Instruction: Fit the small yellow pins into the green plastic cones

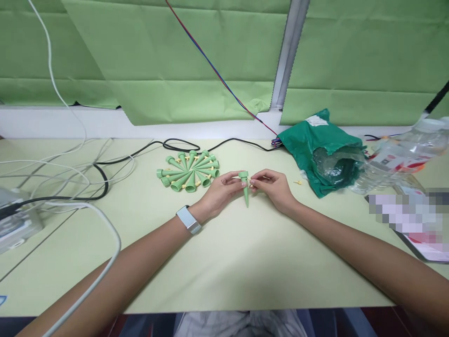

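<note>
Over the middle of the table, my left hand pinches a green plastic watering spike, wide end up and tip pointing down. My right hand is closed at the spike's right side, its fingertips on a small yellow valve mostly hidden by the fingers. Behind my left hand, several more green spikes with yellow valves lie in a ring, tips toward the centre. One loose yellow valve rests on the table to the right of my right hand.
A torn green plastic bag lies at the back right, beside clear plastic bottles. A partly blurred flat item sits at the right. White and black cables and a white box occupy the left of the table.
</note>
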Tool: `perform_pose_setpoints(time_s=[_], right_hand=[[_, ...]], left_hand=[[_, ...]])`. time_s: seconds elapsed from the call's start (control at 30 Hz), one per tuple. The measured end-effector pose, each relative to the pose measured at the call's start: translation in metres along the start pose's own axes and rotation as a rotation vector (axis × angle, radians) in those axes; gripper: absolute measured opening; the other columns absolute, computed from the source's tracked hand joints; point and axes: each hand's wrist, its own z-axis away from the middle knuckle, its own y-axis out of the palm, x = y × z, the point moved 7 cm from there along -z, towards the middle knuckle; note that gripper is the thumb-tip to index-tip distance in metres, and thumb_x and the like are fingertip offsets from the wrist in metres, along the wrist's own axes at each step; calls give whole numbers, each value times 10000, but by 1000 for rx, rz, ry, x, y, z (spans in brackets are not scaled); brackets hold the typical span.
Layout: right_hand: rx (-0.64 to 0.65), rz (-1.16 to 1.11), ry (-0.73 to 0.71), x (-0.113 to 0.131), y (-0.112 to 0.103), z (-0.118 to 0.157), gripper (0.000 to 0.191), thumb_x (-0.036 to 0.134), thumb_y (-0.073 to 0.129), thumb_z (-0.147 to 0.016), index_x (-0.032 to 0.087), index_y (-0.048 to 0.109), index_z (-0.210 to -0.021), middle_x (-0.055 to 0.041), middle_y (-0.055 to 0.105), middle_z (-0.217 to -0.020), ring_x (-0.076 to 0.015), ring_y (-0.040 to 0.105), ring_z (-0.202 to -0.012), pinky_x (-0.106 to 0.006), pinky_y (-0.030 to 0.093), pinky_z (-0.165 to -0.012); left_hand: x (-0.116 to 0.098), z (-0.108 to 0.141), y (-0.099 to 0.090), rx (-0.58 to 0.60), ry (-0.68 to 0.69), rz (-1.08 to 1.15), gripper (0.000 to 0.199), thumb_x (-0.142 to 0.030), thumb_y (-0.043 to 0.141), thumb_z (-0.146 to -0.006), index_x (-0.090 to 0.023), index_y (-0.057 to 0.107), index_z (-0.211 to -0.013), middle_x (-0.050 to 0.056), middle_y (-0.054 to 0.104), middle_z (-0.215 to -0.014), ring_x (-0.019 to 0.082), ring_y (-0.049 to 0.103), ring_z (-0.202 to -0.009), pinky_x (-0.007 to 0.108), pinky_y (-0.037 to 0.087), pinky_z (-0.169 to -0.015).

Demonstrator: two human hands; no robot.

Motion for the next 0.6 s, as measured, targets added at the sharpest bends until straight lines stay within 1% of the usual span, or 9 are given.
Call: perform_pose_setpoints(time_s=[0.07,0.17,0.3,0.37,0.43,0.5,0.53,0.6], right_hand=[[10,-17,7,-1,0,-2,306,410,929,-685,183,773,-818,-35,759,-760,-182,708,-662,-340,613,-683],[25,-22,10,-2,-1,-3,321,431,926,-677,183,775,-814,-35,761,-769,-175,694,-648,-334,597,-659],[20,28,-26,-1,-1,-1,277,429,896,-714,195,790,-817,-39,759,-796,-172,673,-664,-325,573,-647],[-3,77,-76,4,0,1,227,399,886,-732,204,793,-802,-40,749,-814,-175,671,-694,-323,566,-662],[-32,158,-157,11,1,5,177,375,870,-756,217,796,-789,-43,734,-838,-184,674,-745,-325,565,-692],[-55,225,-214,17,2,9,164,377,857,-774,226,795,-791,-47,726,-855,-196,680,-793,-332,569,-723],[-60,230,-212,17,2,9,177,387,859,-773,226,791,-802,-48,727,-854,-201,684,-800,-336,575,-728],[-54,177,-145,14,3,9,240,418,877,-750,216,773,-828,-44,733,-834,-198,691,-763,-344,592,-716]], left_hand=[[-1,0,0,-20,13,-17,397,-210,913,-713,-149,732,-1060,36,749,-833,172,710,-848,361,512,-941],[-1,-1,-2,-44,16,-43,438,-231,913,-716,-153,722,-1102,45,760,-848,173,710,-856,341,512,-904],[-1,-1,-4,-61,33,-90,470,-233,928,-681,-171,715,-1095,22,746,-812,162,700,-821,321,510,-855],[-3,0,-5,-77,51,-139,469,-232,928,-673,-184,708,-1085,9,735,-790,156,692,-795,320,510,-842],[-5,1,-6,-86,60,-197,458,-239,923,-675,-190,704,-1073,8,731,-785,161,691,-789,329,512,-838],[-6,2,-5,-91,64,-233,446,-240,923,-667,-190,699,-1049,7,724,-773,168,691,-784,339,514,-838],[-7,3,-5,-92,64,-237,442,-239,925,-661,-188,695,-1035,7,723,-770,170,691,-783,341,514,-836],[-6,3,-5,-90,55,-219,436,-242,927,-655,-183,682,-1011,15,728,-780,177,696,-793,342,513,-831]])
